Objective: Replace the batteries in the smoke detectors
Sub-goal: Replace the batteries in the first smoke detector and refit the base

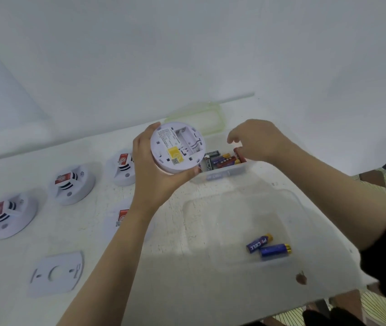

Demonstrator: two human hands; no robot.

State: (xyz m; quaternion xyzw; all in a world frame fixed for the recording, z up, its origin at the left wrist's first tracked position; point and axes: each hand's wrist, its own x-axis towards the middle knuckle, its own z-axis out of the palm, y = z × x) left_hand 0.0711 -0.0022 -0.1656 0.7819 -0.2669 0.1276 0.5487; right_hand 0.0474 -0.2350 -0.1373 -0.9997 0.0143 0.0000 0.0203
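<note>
Left fingers (pixel 150 130) round one detector (pixel 177 147); seemingly four others (pixel 73 183); two blue batteries (pixel 259 243).

Smoke detector (pixel 122 217) behind left forearm (pixel 121 250)

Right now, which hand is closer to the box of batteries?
Right. The right hand reaches into the battery box; the left hand holds a smoke detector beside its left end.

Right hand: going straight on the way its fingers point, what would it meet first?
Probably the red battery at the fingertips of the right hand, then the other batteries in the small clear box. Depth is unclear, so it may already touch the red one.
</note>
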